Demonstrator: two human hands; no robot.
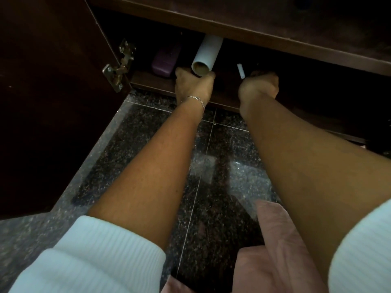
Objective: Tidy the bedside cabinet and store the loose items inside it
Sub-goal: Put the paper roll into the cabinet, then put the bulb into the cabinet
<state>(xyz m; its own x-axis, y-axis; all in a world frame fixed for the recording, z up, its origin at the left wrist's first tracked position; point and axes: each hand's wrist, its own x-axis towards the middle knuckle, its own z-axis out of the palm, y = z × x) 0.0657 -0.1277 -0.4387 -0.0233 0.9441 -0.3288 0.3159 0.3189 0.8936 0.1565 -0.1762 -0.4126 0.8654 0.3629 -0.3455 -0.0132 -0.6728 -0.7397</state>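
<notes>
Currently a white cardboard tube (pixel 208 53) is lying inside the open cabinet (pixel 254 28), on its bottom shelf. Its long axis is running from 7 o'clock to 1 o'clock: the open brown end is facing the camera, and the far end is disappearing under the cabinet's upper board.

At 9 o'clock from the tube, a purple case (pixel 166 61) is sitting just beside it on the same shelf. At 3 o'clock, a small white stick (pixel 241 70) is standing nearly upright in the dark. The door (pixel 42 102) is hanging open at far left, its brass hinge (pixel 119 66) showing, and speckled floor tiles (pixel 211 155) are shining below.

The left hand (pixel 194 85), wearing a thin bracelet (pixel 195 99), is curling round the tube's near end and gripping it. The right hand (pixel 259 85) is reaching over the shelf edge with its fingers hidden; the stick's lower end is meeting it, but I cannot tell whether it is holding it.
</notes>
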